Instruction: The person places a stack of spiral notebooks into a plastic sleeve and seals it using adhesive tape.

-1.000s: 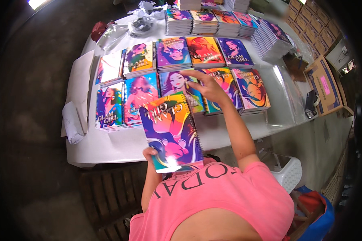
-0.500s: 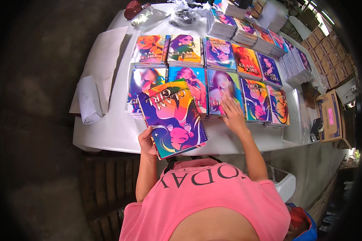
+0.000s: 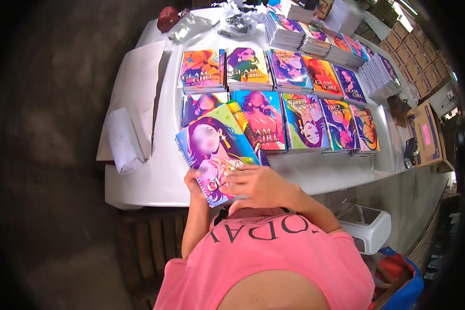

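Observation:
My left hand (image 3: 195, 186) grips a small pile of spiral notebooks by its lower left side, thumb on top. Topmost lies a spiral notebook (image 3: 242, 146) with a blue, green and pink cover showing a long-haired figure. My right hand (image 3: 266, 187) rests over its lower right part, fingers on the cover and thumb at the near edge. Other notebooks peek out beneath it at the right. Just beyond, a notebook stack with a pink figure on blue (image 3: 261, 121) and a stack with an upside-down purple cover (image 3: 306, 121) stand in the front row.
A back row of notebook stacks (image 3: 249, 67) stands behind, with more piles (image 3: 287, 33) at the far right. On the white table (image 3: 155, 186) lie brown cardboard (image 3: 134, 93), a white wrapped packet (image 3: 123, 142) and clear plastic bags (image 3: 191, 28). At right are an open carton (image 3: 423, 134) and a white stool (image 3: 364, 227).
My right hand has taken the top notebook from the third front stack and brought it onto the pile in my left hand. That stack now shows a different, upside-down cover.

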Demonstrator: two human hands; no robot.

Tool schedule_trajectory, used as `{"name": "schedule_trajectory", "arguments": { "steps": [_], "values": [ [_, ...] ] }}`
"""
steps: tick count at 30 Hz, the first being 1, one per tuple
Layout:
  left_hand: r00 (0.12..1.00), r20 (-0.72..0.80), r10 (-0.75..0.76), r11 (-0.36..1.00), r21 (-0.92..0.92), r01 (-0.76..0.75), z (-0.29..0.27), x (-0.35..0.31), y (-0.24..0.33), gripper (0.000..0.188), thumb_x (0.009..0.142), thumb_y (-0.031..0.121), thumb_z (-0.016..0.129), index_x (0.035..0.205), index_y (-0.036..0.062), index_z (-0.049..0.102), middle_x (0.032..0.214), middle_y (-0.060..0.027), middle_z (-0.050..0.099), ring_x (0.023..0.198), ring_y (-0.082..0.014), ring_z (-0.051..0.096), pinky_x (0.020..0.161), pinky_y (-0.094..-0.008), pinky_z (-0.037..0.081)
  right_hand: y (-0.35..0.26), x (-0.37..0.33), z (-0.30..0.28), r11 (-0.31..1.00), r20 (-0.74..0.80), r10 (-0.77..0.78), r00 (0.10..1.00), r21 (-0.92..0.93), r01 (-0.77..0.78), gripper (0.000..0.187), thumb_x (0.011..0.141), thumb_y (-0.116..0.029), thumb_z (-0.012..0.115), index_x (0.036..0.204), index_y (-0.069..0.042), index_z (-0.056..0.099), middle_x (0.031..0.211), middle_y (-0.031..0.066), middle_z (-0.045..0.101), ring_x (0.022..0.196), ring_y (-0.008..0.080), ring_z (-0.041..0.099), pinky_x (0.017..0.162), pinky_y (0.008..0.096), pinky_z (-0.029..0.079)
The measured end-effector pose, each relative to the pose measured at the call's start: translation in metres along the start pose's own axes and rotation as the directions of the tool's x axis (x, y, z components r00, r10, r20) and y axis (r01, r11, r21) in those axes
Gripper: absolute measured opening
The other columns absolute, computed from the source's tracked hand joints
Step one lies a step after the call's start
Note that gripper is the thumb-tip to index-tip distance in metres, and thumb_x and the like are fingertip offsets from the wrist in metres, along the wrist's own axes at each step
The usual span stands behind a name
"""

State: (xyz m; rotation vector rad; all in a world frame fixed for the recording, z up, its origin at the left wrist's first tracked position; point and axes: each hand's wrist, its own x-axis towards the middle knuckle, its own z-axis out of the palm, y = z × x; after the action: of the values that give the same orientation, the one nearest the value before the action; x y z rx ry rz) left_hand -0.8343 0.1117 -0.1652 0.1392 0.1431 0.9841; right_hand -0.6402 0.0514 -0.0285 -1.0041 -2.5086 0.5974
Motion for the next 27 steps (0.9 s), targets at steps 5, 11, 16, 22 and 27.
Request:
{"name": "schedule_trajectory", "arguments": {
  "steps": [5,11,16,22,27],
  "values": [
    [0.993,0.004,0.122,0.993,0.003,-0.122,-0.004,-0.034,0.032,0.075,0.051,0.014,0.05,0.123,-0.0064,0.046,0.115,-0.0219,0.057,0.103,-0.0402,0.057,0.098,-0.0518,0.042,0.082,0.004,0.011,0.936,-0.651,0.336,0.681,0.15,-0.318,0.049,0.074,-0.023,0.073,0.119,-0.007,0.061,0.119,0.0137,0.061,0.112,0.0272,0.058,0.099,0.0381,0.042],
    [0.95,-0.047,0.309,0.947,0.11,-0.303,0.015,-0.059,0.066,0.064,0.057,0.015,0.052,0.118,-0.0056,0.05,0.11,-0.0193,0.061,0.098,-0.0368,0.06,0.091,-0.0472,0.048,0.111,-0.063,0.056,0.85,-0.616,0.518,0.594,0.291,-0.439,0.034,0.078,-0.007,0.069,0.111,-0.003,0.064,0.112,0.0089,0.065,0.107,0.0216,0.059,0.094,0.0359,0.045],
    [0.888,-0.269,0.372,0.928,0.147,-0.344,-0.014,-0.067,0.073,0.055,0.076,0.039,0.06,0.115,0.0009,0.057,0.106,-0.0143,0.064,0.096,-0.0307,0.062,0.088,-0.0424,0.048,0.069,-0.016,-0.029,0.437,-0.698,0.452,0.555,0.716,0.544,0.027,0.079,-0.007,0.068,0.105,0.0,0.066,0.107,0.0072,0.067,0.1,0.0191,0.062,0.091,0.0367,0.047],
    [0.981,0.012,0.193,0.978,-0.081,-0.191,0.053,-0.052,0.042,0.067,0.076,0.043,0.058,0.128,0.0016,0.046,0.121,-0.018,0.055,0.11,-0.0323,0.054,0.097,-0.0474,0.042,0.087,0.118,-0.044,0.891,-0.164,-0.023,0.986,0.444,0.095,0.029,0.08,-0.01,0.064,0.108,-0.006,0.066,0.111,0.014,0.064,0.103,0.0231,0.061,0.091,0.0328,0.046],
    [0.941,0.097,0.324,0.908,0.25,-0.338,-0.069,-0.112,0.053,0.075,0.07,0.031,0.061,0.134,0.0011,0.038,0.127,-0.0195,0.05,0.117,-0.0337,0.049,0.1,-0.0485,0.039,0.102,0.146,0.014,0.9,-0.387,0.356,0.85,0.387,-0.201,0.043,0.085,-0.033,0.064,0.119,-0.007,0.06,0.111,0.0169,0.064,0.108,0.0279,0.06,0.092,0.0363,0.046]
  ]
}}
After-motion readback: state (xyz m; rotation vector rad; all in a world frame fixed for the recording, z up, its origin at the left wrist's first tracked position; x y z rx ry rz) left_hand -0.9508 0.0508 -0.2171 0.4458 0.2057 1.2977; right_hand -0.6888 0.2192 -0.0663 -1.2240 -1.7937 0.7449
